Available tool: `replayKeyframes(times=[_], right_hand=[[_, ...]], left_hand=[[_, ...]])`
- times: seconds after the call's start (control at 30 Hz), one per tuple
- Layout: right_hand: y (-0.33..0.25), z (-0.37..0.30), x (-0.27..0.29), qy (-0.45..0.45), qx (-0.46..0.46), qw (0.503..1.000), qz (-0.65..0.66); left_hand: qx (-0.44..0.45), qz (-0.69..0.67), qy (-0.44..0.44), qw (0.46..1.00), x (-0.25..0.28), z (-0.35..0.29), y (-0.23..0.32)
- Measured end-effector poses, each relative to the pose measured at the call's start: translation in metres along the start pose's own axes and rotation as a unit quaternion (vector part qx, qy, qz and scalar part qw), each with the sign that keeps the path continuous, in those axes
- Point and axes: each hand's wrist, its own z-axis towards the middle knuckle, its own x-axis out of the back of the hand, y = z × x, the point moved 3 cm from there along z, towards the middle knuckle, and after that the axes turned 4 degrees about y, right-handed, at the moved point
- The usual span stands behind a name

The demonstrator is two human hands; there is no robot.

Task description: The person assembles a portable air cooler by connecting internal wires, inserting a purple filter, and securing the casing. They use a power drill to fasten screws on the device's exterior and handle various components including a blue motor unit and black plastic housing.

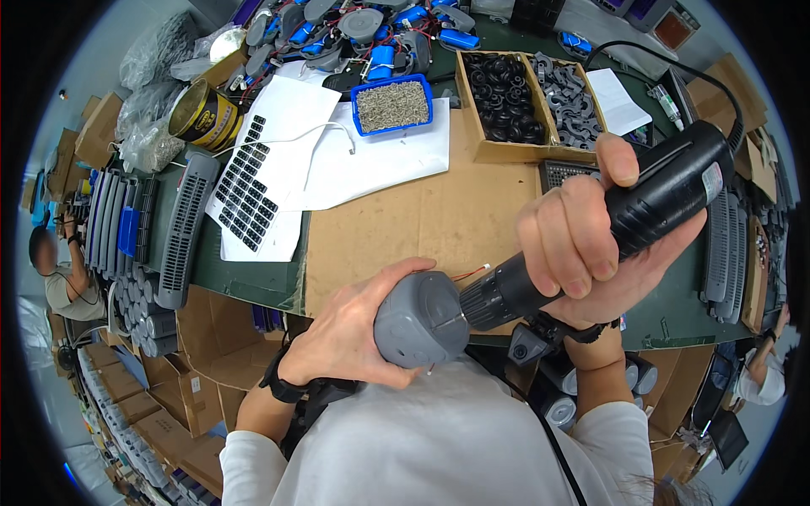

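Grey plastic housing [419, 319] sits in our left hand [350, 331], grip wrapped round its rounded body, held above near desk [253, 278] edge, just below cardboard sheet [422, 219]. Our right hand [582, 244] has grip clamped on black electric screwdriver [607, 232], nose pressed into housing face. We judge: keep driver square to screw, brace housing against torso, press lightly, avoid thin red wire [471, 273] just above housing. Blue tray of screws [392, 104] lies far beyond cardboard sheet, toward back.
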Motion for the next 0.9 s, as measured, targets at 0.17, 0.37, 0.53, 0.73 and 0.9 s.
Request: replayKeyframes(times=[0.17, 0.37, 0.53, 0.73, 0.9], right_hand=[[-0.039, 0.006, 0.000, 0.059, 0.056, 0.995, -0.051], [-0.182, -0.048, 0.074, 0.405, 0.082, 0.789, -0.455], [-0.251, -0.162, 0.173, 0.449, -0.044, 0.401, -0.798], [-0.220, -0.186, 0.160, 0.308, -0.095, 0.126, -0.938], [-0.029, -0.067, 0.010, 0.080, -0.159, 0.644, -0.744]], left_hand=[[0.010, -0.002, 0.009, 1.000, 0.015, -0.005, 0.002], [-0.007, -0.027, 0.159, 0.987, 0.064, -0.042, -0.001], [-0.032, -0.101, 0.289, 0.951, 0.101, -0.073, -0.008], [-0.073, -0.130, 0.350, 0.925, 0.122, -0.080, 0.005], [-0.144, -0.079, 0.256, 0.953, 0.105, -0.068, 0.029]])
